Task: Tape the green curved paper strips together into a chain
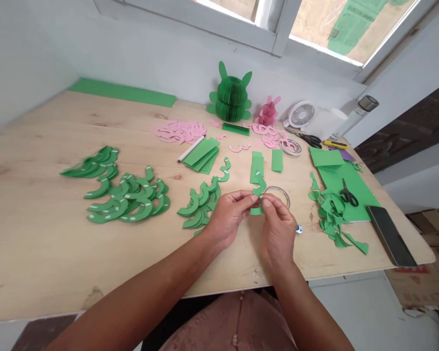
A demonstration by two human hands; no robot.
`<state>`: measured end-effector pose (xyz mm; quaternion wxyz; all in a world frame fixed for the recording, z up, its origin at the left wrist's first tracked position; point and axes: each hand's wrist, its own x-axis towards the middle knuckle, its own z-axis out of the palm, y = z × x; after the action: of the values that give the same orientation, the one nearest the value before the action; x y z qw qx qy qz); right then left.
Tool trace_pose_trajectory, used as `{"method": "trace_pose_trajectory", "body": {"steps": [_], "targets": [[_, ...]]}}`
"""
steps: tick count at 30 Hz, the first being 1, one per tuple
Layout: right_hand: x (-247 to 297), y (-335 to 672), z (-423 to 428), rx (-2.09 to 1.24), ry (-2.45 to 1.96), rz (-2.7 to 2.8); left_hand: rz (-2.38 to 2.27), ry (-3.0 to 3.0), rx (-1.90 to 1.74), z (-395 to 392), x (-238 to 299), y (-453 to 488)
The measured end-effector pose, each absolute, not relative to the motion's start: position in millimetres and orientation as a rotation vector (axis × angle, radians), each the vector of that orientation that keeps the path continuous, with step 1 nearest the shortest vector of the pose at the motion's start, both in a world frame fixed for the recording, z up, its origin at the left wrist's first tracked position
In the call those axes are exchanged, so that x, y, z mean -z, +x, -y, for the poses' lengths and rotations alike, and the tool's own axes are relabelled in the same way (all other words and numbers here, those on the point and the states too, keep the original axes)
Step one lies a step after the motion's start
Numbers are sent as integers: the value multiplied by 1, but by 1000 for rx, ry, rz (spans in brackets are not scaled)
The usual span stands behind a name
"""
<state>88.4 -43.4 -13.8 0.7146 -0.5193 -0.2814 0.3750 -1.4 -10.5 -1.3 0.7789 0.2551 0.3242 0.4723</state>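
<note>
Both hands meet over the front of the table, pinching a curved green paper cutout (260,184) between them. My left hand (229,217) grips it by thumb and forefinger. From the other side my right hand (278,222) pinches the same piece, its fingertips close to a small white strip. Just left of my left hand lies a pile of green curved cutouts (201,202); a larger pile (131,197), with white strips on many pieces, is farther left. Partly behind my right hand sits a roll of tape (283,192).
Green scraps (331,212), black-handled scissors (348,195) and a phone (389,236) lie at the right. Folded green paper (201,155), a white marker (190,149) and pink cutouts (181,131) are farther back. A green paper figure (232,97) and a white fan (301,114) stand by the wall.
</note>
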Motion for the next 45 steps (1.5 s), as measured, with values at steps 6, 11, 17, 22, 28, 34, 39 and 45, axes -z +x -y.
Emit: {"method": "trace_pose_trajectory", "body": {"steps": [6,11,17,22,28,34,39,45], "targets": [[15,89,43,-826,-1156,638,-652,560,-1036,10,3,-1],[16,89,42,-800,-1163,655,-620,538,-1022,10,5,-1],[16,89,42,-731,-1173,716,-613,506,-1007,10,5,-1],[16,90,43,-699,-1191,748,-601,487,-998,9,4,-1],[17,90,43,-686,-1190,761,-598,463,-997,10,2,-2],[16,90,43,-671,-1192,781,-598,458,-1005,10,0,-1],[15,89,45,-682,-1178,769,-588,452,-1014,11,-1,0],[16,90,46,-695,-1187,752,-609,447,-1007,11,-1,-1]]}}
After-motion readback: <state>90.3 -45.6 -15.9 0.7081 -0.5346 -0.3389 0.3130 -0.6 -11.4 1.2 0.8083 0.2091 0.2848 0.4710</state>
